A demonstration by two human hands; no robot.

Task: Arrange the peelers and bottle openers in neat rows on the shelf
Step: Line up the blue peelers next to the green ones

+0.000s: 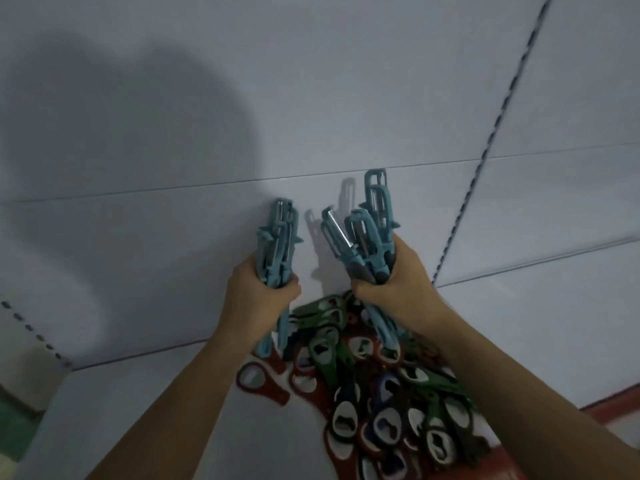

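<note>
Left hand (258, 292) & right hand (398, 282) each clench a bunch of teal peelers (278, 244), long axes pointing away over shelf (173, 271); bottle openers (381, 393) piled just below both hands, nearer right

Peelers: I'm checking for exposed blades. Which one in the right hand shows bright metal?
The leftmost peeler in the right hand: it leans left, its silver blade catching light; the others beside it show mainly teal frames.

left hand (258, 294), right hand (398, 282): both bare
behind each hand a bare forearm (194, 382), skin uncovered right to the frame edge
</note>
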